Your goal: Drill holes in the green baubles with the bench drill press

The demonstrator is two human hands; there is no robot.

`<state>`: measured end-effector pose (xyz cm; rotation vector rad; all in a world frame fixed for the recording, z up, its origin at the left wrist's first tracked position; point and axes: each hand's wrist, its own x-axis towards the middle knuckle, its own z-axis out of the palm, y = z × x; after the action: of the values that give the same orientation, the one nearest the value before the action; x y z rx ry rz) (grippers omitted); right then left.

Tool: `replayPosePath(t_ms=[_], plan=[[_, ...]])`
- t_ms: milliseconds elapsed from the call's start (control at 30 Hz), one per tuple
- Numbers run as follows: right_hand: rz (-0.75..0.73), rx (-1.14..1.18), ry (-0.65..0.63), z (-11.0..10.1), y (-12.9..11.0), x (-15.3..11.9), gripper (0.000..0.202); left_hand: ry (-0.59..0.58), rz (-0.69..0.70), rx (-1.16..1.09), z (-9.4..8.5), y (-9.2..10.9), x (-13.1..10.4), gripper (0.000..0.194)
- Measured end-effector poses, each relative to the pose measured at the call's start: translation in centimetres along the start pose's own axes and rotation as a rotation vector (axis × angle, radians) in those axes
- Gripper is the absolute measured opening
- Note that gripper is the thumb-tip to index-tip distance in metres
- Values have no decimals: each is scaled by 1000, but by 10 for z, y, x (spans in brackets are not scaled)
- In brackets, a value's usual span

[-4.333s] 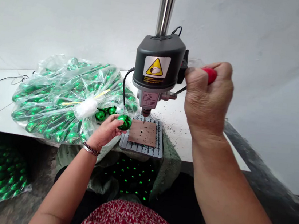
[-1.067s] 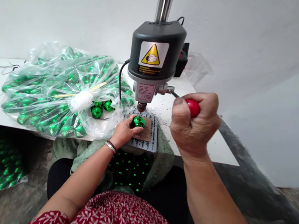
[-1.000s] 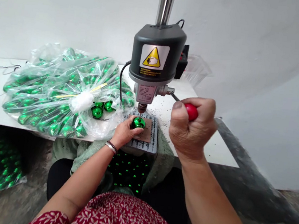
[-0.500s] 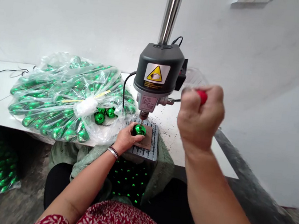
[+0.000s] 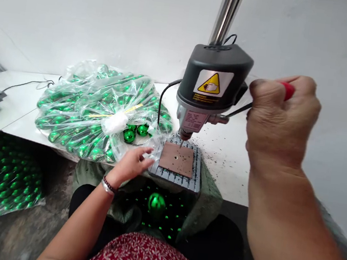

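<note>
Fingers loosely parted, with nothing visible between them, the left hand (image 5: 133,163) is just beside the flat brown square board (image 5: 183,164) on its grey slotted metal base plate (image 5: 197,167). The right hand (image 5: 280,118) is wrapped round the red rounded knob (image 5: 289,90) on the thin dark lever (image 5: 239,109) of a black-and-grey bench drill (image 5: 215,78). Its slim metal bit (image 5: 181,143) stands apart from the board, with no ball beneath it. One shiny green ball (image 5: 156,204) shows below the table edge, between folds of dull green cloth (image 5: 212,186). A small cluster of glossy green balls (image 5: 129,135) sits by the bunched neck of a clear plastic bag (image 5: 87,106) packed with more.

This looks like the change-over between one ball and another. The next move seems to call for the left hand to pick from the cluster and seat a ball over the small round hole (image 5: 176,157) in the board, the lever staying up meanwhile.

The lone ball is blurred: whether it falls or rests, or is drilled, cannot be told. Nor can contact between the left fingers and the plastic. The right hand covers much of the knob; the right forearm runs out of frame.
</note>
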<state>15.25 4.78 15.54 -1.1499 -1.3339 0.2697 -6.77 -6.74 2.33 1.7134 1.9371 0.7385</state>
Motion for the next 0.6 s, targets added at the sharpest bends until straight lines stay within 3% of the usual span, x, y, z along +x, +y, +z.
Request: replayPosePath(t_ms=[100,200,267,433,600], plan=[[0,10,1,-1,1,0,20,250,-191,289,-17,-21,34,41],[-4,14,1,-1,2,0,21,180,-410,501,-28,-37,65,43],[-30,27,-4,-1,3,0,23,95,-466,550,-30,-42,76,46],[-99,71,21,1,4,-1,21,9,-338,445,-13,-48,79,61],[-90,57,11,0,0,0,23,203,-114,-50,-3,-42,54,61]])
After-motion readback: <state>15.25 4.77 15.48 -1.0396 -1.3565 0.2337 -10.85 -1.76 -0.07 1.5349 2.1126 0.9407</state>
